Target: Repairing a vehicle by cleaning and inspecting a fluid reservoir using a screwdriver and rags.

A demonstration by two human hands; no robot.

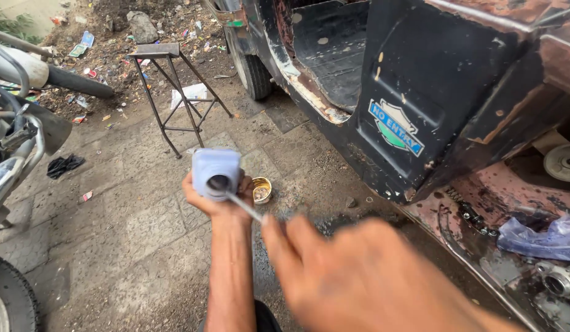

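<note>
Two hands [371,276], one pale-blue bottle [216,172]

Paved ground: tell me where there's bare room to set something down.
Free: the paving between the metal stool, the black rag and the left hand holding the pale bottle. Crowded: the rusty vehicle floor with its plastic bag and parts; litter behind the stool.
</note>
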